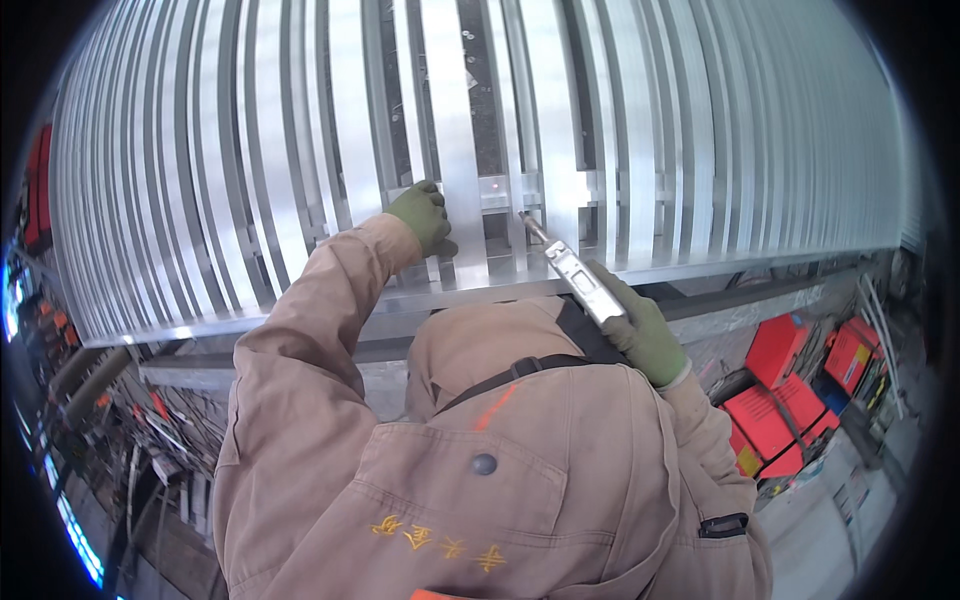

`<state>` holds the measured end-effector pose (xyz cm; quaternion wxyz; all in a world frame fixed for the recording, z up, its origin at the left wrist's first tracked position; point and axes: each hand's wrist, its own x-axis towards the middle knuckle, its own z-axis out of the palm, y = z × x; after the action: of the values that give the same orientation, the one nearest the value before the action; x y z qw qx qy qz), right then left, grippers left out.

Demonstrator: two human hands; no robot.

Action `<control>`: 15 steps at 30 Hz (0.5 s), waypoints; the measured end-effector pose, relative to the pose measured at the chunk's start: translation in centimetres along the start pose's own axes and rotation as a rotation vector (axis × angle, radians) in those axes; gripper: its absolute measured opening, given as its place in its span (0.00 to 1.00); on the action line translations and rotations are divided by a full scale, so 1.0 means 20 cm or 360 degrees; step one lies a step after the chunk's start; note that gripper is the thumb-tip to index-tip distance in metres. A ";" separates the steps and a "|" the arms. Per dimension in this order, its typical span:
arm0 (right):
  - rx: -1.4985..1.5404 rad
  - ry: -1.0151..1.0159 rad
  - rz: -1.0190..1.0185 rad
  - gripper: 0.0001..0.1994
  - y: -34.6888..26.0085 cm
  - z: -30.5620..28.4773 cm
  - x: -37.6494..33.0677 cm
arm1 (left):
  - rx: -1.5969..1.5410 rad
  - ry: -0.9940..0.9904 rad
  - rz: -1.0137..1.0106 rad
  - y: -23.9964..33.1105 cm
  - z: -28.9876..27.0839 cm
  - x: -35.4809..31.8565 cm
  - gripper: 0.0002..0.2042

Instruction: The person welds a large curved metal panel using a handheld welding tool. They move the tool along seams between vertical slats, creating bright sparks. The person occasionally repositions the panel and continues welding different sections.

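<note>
Metal slats (457,130), red boxes (757,415) right, clutter (160,440) left

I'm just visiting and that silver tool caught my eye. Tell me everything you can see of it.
The silver tool is long and slim, with a shiny, metal-looking, box-shaped body carrying raised or recessed outlines on its upper face. A narrower, darker nose juts from its front. It slants across the picture, nose up and leftward, above the near end of the pale metal slats. The green-gloved right grip holds its rear, hiding that part. Whether the nose touches a slat is unclear.
</note>
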<state>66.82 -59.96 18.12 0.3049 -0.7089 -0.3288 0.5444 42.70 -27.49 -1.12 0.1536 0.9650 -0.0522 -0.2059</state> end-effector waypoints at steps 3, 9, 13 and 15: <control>0.0358 -0.0183 0.0230 0.55 -0.13 -0.16 0.02 | 0.0033 0.0280 -0.0077 0.04 0.03 -0.04 0.13; 0.0397 -0.0467 0.0227 0.44 -0.11 -0.51 0.23 | -0.0336 0.1157 -0.1338 0.25 0.00 -0.34 0.12; 0.0644 -0.0656 0.0395 0.48 -0.16 -0.56 0.41 | -0.0721 0.1342 -0.2156 0.56 0.11 -0.51 0.15; 0.0553 -0.0815 0.0300 0.46 -0.21 -0.52 0.52 | -0.0980 0.1255 -0.2490 0.74 0.14 -0.51 0.17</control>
<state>78.44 -49.89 17.83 0.2770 -0.5136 -0.2299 0.7789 31.76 -40.71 4.98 0.2272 0.6425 0.7266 0.0874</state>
